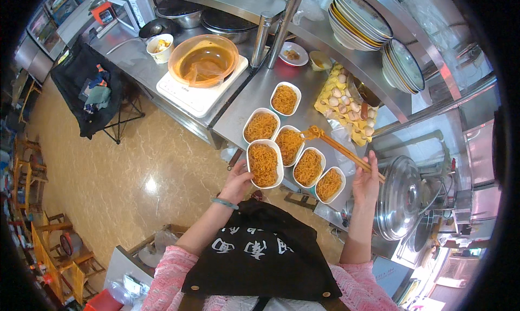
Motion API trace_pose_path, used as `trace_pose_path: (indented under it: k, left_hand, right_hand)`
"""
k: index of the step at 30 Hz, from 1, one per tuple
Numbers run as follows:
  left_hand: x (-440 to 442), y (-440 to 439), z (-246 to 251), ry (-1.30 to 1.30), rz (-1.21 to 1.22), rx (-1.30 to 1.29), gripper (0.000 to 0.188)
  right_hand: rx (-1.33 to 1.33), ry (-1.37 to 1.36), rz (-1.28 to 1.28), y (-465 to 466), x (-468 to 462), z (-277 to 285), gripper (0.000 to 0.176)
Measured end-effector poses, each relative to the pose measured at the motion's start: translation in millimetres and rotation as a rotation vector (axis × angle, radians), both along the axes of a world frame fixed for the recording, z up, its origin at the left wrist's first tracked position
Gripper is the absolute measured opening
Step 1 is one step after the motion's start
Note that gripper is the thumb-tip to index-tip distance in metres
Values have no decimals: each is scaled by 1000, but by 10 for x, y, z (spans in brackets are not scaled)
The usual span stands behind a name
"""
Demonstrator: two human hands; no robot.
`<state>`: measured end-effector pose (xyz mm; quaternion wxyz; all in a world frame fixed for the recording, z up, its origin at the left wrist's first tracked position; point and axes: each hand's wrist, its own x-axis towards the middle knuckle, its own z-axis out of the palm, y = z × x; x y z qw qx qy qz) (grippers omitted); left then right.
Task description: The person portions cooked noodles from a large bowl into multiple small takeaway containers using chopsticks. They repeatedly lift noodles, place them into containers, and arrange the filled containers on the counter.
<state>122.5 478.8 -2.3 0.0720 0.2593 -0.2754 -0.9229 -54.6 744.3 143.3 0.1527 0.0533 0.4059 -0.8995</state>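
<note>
My left hand [239, 184] grips the near left rim of a white container of noodles [265, 164], held at the counter's front edge. In my right hand [365, 181] is a pair of wooden chopsticks [345, 152], pinching a small clump of noodles [313, 132]. That clump hangs by the right rim of the middle noodle container [289, 145]. Around it stand several more filled containers: one at the back [285, 99], one at the left [261, 126], and two at the right front, the nearer [329, 185] and the farther [309, 167].
A yellow egg tray [325, 92] sits at the right under a shelf bearing stacked bowls [359, 20]. On a white scale-like appliance [199, 104] rests an orange basin of brown liquid [203, 61]. A large lidded metal pot [400, 197] stands right of my right hand.
</note>
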Motion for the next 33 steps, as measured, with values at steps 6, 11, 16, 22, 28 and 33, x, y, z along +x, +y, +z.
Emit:
trace_pose_path:
  k: [6,11,16,22,28,33]
  left_hand:
    - [-58,23,100,52,32,76,56]
    - [-88,29,152,98,34,123,60]
    - [-84,55,151,179,24,193,59]
    - [-57,42,75,129,45,151,61]
    - [150,-147,-27,-27,123,93,64]
    - [181,-172,-20,-10,47,107,62]
  right_hand:
    - [60,18,-50,-150,179,271,30]
    - [561,329,246,-263,376,386,29]
    - [744,577,308,-344,444,477,31]
    - [839,592,192,-245,316,387,34]
    - [960,375,7,189,278,-24,32]
    - [881,287,-52,347,378,-553,31]
